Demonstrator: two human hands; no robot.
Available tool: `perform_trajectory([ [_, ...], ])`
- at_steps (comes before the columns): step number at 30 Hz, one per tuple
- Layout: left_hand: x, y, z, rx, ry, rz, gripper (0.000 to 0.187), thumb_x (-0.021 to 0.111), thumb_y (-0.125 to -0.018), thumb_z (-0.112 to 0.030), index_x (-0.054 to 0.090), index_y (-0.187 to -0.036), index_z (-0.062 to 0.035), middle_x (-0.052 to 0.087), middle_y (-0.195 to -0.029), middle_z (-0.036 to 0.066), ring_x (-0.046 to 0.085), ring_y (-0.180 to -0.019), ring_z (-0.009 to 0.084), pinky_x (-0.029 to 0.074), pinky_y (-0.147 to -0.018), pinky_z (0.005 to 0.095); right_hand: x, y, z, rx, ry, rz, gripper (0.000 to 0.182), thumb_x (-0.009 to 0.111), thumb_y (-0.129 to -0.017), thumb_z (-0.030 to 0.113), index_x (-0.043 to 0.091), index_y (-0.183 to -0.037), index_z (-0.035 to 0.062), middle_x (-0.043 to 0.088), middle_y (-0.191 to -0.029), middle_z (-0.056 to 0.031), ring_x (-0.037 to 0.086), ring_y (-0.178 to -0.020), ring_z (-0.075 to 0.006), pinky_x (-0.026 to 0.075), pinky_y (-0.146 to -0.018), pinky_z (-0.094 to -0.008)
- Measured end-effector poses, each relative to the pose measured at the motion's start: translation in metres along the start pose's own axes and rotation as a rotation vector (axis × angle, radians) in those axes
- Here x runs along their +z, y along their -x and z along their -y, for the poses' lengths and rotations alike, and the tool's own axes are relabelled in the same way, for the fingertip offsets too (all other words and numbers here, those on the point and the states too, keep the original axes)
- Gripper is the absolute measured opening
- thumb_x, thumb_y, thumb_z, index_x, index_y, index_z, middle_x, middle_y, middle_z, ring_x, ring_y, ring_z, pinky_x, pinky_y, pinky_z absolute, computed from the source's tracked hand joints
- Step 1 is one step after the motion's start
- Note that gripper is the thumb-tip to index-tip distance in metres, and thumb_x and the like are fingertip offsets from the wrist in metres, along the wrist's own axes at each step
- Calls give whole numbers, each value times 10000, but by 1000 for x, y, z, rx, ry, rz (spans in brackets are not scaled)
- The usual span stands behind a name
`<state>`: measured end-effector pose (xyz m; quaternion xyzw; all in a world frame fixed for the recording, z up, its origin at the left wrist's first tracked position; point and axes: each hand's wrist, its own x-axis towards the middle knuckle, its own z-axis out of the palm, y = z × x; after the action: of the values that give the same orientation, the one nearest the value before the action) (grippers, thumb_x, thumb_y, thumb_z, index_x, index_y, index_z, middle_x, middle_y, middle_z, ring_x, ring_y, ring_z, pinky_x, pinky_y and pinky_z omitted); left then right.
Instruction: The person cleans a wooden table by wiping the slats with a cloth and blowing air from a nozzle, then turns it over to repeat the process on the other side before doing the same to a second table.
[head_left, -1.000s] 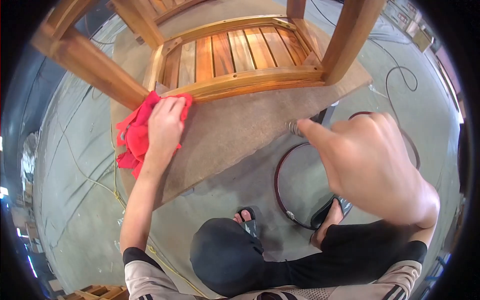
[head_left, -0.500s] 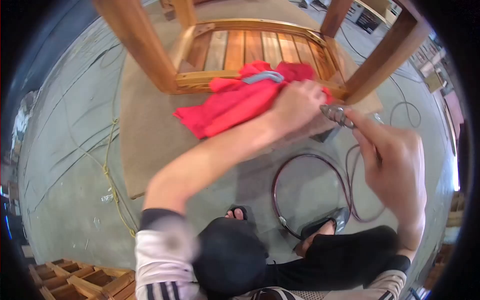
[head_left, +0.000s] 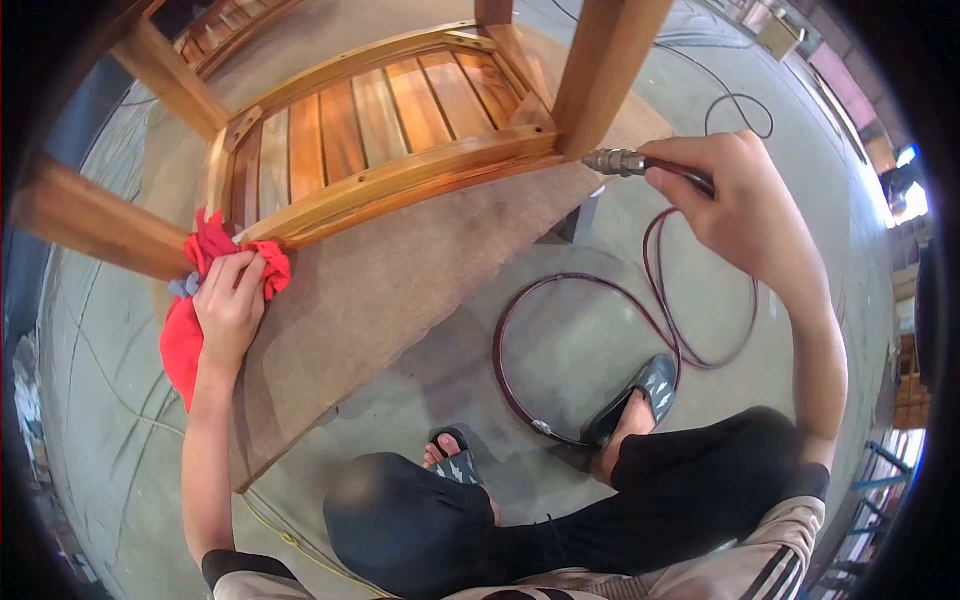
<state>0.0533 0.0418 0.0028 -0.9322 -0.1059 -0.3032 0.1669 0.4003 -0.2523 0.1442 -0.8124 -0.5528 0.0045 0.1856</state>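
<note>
My left hand is closed over a bunched red cloth with a grey patch. It presses the cloth at the near left corner of a varnished wooden slatted furniture frame, where a leg joins the rail. My right hand grips a dark air hose with a metal coupling at its end. The coupling points left, close to the foot of the right-hand leg.
The frame rests on a brown board on the concrete floor. A dark red hose loops beside my sandalled foot. Another slatted wooden piece is behind at upper left. A yellow cord runs along the floor.
My left hand has carried the red cloth from the near rail's right part to its left corner. My right hand still holds the hose end, a little higher; the whole view has shifted.
</note>
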Motion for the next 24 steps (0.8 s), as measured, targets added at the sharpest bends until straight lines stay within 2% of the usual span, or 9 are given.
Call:
perform_trajectory([
  [2, 4, -5, -6, 1, 15, -4, 263, 692, -659, 64, 665, -908, -17, 619, -874, 84, 628, -784, 256, 530, -658, 358, 2, 8, 4, 41, 9, 21, 139, 613, -837, 76, 709, -904, 1, 610, -711, -230, 585, -647, -403, 491, -636, -428],
  [6, 23, -48, -44, 21, 131, -85, 242, 687, -655, 55, 669, -880, -32, 617, -860, 74, 625, -769, 251, 527, -654, 354, 21, 5, -7, -56, 50, -30, 135, 606, -824, 87, 698, -871, 1, 615, -719, -235, 609, -682, -406, 503, -656, -446],
  [8, 39, -71, -65, 32, 201, -94, 318, 712, -630, 53, 670, -934, -32, 623, -881, 86, 625, -791, 267, 524, -681, 357, 29, 3, -10, -84, 82, -89, 138, 599, -818, 94, 695, -861, 4, 619, -719, -234, 617, -697, -409, 511, -667, -452],
  [11, 63, -101, -99, 36, 262, -125, 271, 715, -655, 3, 669, -915, -53, 617, -870, 55, 619, -794, 244, 518, -664, 354, 31, -3, -17, -73, 85, -23, 153, 593, -821, 105, 700, -874, 10, 625, -715, -224, 624, -713, -409, 523, -684, -448],
  [14, 82, -128, -126, 28, 273, -95, 199, 698, -687, -38, 645, -876, -73, 584, -844, 38, 604, -792, 235, 514, -650, 350, 36, -3, -16, -84, 106, -83, 152, 593, -818, 102, 705, -876, 16, 632, -726, -223, 628, -723, -406, 525, -691, -446],
  [16, 95, -150, -142, 65, 311, -172, 151, 684, -720, -73, 629, -859, -88, 575, -837, 31, 602, -788, 231, 519, -635, 349, 28, -1, -11, -81, 66, -85, 150, 599, -814, 98, 706, -877, 14, 628, -714, -224, 626, -715, -406, 524, -690, -448],
  [20, 128, -190, -181, 124, 163, -262, 115, 701, -756, -157, 611, -791, -96, 574, -812, 36, 617, -784, 207, 526, -599, 336, 17, 12, 0, -51, 10, -111, 151, 615, -801, 85, 712, -892, 15, 614, -673, -219, 619, -679, -403, 518, -665, -450],
  [24, 140, -219, -204, -46, 177, -185, 177, 720, -759, -211, 603, -742, -79, 569, -786, 59, 627, -765, 215, 521, -607, 333, 8, 19, 2, -80, 47, -154, 158, 630, -798, 80, 723, -914, 30, 602, -635, -203, 613, -635, -392, 508, -618, -442],
])
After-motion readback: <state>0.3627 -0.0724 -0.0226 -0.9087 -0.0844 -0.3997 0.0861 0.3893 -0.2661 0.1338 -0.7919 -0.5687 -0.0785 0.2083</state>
